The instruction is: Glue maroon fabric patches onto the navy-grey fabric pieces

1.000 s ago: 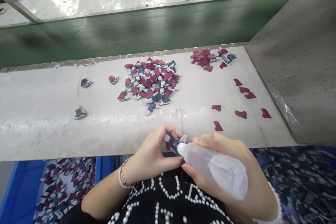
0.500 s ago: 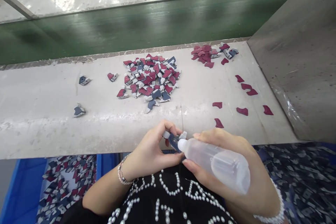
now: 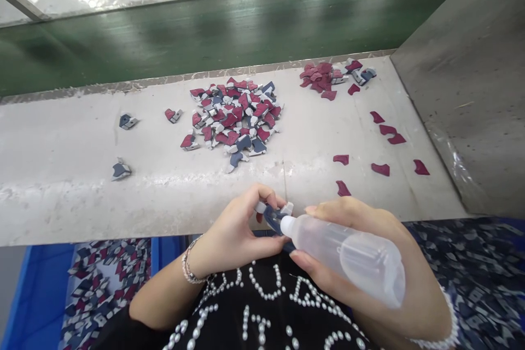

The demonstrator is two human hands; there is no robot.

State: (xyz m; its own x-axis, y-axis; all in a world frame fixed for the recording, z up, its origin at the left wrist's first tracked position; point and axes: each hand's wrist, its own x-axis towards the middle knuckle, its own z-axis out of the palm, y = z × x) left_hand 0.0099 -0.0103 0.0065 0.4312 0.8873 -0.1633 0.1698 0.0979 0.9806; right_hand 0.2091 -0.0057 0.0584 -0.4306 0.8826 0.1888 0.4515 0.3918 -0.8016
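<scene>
My left hand [image 3: 232, 229] pinches a small navy and white cut piece [image 3: 274, 217], probably fabric or leather, between thumb and fingers. My right hand [image 3: 361, 262] is shut around a translucent plastic squeeze bottle [image 3: 344, 254]. The bottle lies almost level, and its white nozzle tip is at or touching the held piece. On the pale ledge in front of me is a heap of similar navy, white and crimson pieces [image 3: 235, 117]. A smaller crimson heap [image 3: 320, 77] and several loose crimson pieces [image 3: 380, 169] lie to the right.
The pale ledge [image 3: 82, 164] runs across the view, with a green conveyor belt [image 3: 205, 33] behind it and a grey metal panel [image 3: 463, 76] at the right. A blue crate of pieces [image 3: 102, 290] sits below left, and more dark pieces [image 3: 476, 268] lie below right.
The whole view has drifted, with the ledge and heaps sitting higher in the frame. The bottle has shifted slightly right with my right hand. My left hand still pinches the same piece.
</scene>
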